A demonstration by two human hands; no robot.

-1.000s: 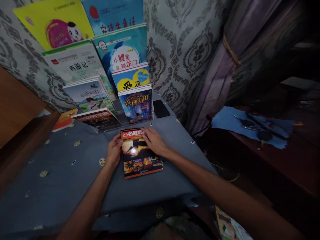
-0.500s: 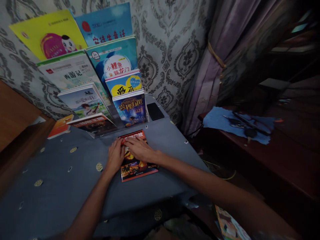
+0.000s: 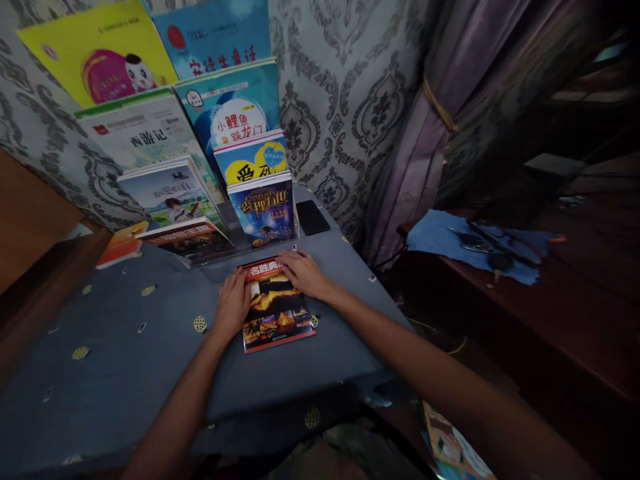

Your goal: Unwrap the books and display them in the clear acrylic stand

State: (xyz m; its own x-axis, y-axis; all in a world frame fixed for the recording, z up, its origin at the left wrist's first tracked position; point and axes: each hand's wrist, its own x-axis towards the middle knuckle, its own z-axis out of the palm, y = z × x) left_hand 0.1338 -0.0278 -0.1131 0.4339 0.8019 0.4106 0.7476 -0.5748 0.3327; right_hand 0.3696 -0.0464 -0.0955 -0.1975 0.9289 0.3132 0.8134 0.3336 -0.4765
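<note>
A red-edged book [image 3: 275,308] with a fiery cover lies flat on the grey patterned cloth [image 3: 125,347]. My left hand [image 3: 233,303] rests along the book's left edge, fingers curled against it. On the book's upper right corner lies my right hand [image 3: 303,272], its fingers flat. Just beyond the book, two rows of books lean back in steps against the wall, the nearest being a dark blue fantasy book [image 3: 265,210] and a dark book [image 3: 190,238].
A black phone [image 3: 311,217] lies behind the book rows on the right. An orange book [image 3: 121,244] lies at the left. A purple curtain [image 3: 440,113] hangs right of the table. A dark wooden surface with a blue cloth [image 3: 450,240] stands at the right.
My right hand slid from across the book's top to its upper right corner, uncovering the title. The left hand shifted back to the left edge. The book stayed flat.
</note>
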